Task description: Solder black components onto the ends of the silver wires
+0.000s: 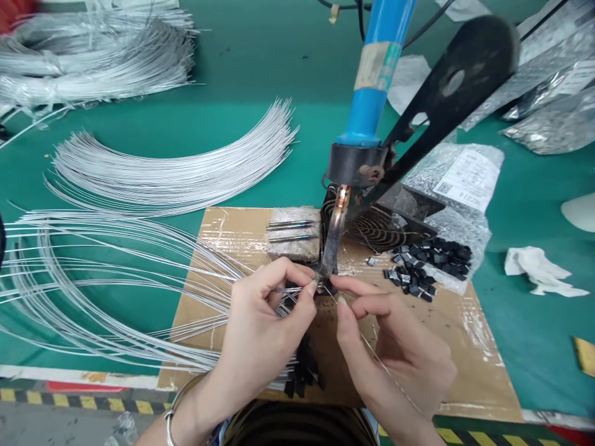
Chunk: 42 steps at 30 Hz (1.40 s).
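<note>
The tip of a blue-handled soldering iron (pixel 333 238) points down at the middle of the work board, clamped in a black metal stand (pixel 446 93). My left hand (pixel 272 310) pinches a small part just left of the tip; a white wire seems to run to it, but the fingertips cover most of it. My right hand (pixel 390 341) holds a thin strand of solder wire (pixel 372 348) between thumb and fingers, its end reaching the tip. Under my left hand lie white wires (pixel 204 303) with black connectors (pixel 304 365) on their ends.
A brown cardboard sheet (pixel 465 347) covers the green bench. Small black connectors (pixel 413 266) are heaped at right beside plastic bags (pixel 465 179). A grey pad (pixel 294 232) carries metal rods. Bundles of white wire (pixel 176 173) lie at left, crumpled tissue (pixel 539 269) at far right.
</note>
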Motion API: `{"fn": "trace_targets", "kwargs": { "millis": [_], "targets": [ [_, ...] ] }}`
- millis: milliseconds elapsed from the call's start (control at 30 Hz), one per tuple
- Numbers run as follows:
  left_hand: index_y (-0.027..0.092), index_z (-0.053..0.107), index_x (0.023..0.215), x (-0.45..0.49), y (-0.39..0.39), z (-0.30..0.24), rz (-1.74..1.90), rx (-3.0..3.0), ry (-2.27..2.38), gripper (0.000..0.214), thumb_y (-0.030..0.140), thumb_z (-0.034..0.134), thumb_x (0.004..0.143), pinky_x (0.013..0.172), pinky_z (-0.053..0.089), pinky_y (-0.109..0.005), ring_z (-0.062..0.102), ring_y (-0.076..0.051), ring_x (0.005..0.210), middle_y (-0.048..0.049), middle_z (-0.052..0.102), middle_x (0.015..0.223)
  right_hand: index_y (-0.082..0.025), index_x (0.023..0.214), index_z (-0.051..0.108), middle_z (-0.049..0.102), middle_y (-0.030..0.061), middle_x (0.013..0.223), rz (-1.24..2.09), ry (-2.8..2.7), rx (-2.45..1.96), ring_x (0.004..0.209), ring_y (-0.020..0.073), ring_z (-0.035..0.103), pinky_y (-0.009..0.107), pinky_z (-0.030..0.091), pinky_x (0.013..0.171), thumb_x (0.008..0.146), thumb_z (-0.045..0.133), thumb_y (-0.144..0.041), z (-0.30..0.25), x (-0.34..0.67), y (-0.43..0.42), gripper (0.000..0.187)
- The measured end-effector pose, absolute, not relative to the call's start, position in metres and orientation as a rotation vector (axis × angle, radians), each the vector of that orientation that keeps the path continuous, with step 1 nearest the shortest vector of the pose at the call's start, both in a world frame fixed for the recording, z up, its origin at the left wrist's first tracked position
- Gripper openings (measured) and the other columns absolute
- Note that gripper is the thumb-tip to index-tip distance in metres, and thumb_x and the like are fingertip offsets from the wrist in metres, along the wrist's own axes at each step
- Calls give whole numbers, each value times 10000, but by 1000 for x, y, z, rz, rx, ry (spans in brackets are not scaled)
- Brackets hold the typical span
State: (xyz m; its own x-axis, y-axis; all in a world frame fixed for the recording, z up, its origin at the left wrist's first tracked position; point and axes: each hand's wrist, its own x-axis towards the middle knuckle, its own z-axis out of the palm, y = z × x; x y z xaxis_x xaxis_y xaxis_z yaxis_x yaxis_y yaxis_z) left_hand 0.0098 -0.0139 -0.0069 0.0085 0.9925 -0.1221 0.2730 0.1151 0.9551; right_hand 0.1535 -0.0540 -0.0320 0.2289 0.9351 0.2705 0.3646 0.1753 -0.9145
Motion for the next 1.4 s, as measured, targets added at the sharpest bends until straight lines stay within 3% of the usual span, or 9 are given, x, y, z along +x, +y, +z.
{"fn": "trace_targets", "kwargs": {
  "millis": [667, 800, 933, 1400],
  "targets": [
    [198, 694, 763, 9, -16, -7, 961, 1419, 1484, 141, 106, 674, 868, 634, 460, -264, 662, -152, 749, -11, 765, 847, -221, 886, 664, 813, 40, 1092, 592, -1394, -1350, 938, 167, 796, 247, 613, 831, 857, 731, -34, -35, 154, -56, 201],
    [203, 691, 767, 9, -16, -7, 981, 1435, 1479, 144, 97, 669, 862, 681, 477, -271, 668, -151, 764, 0, 767, 857, -229, 891, 664, 819, 44, 1090, 542, -1431, -1332, 905, 182, 804, 256, 638, 779, 853, 741, -39, -38, 157, -56, 209],
    [204, 683, 746, 10, -15, -7, 952, 1441, 1504, 146, 116, 668, 861, 606, 437, -272, 637, -149, 716, 0, 762, 835, -227, 901, 664, 819, 50, 1078, 544, -1438, -1327, 935, 199, 806, 276, 637, 806, 856, 734, -38, -40, 157, -56, 207],
    [201, 683, 748, 9, -16, -5, 958, 1458, 1486, 143, 120, 659, 865, 651, 465, -290, 663, -161, 728, -3, 759, 820, -182, 875, 672, 828, 36, 1015, 386, -1489, -1346, 847, 115, 800, 175, 632, 788, 839, 749, -19, -34, 152, -53, 184]
  ]
}}
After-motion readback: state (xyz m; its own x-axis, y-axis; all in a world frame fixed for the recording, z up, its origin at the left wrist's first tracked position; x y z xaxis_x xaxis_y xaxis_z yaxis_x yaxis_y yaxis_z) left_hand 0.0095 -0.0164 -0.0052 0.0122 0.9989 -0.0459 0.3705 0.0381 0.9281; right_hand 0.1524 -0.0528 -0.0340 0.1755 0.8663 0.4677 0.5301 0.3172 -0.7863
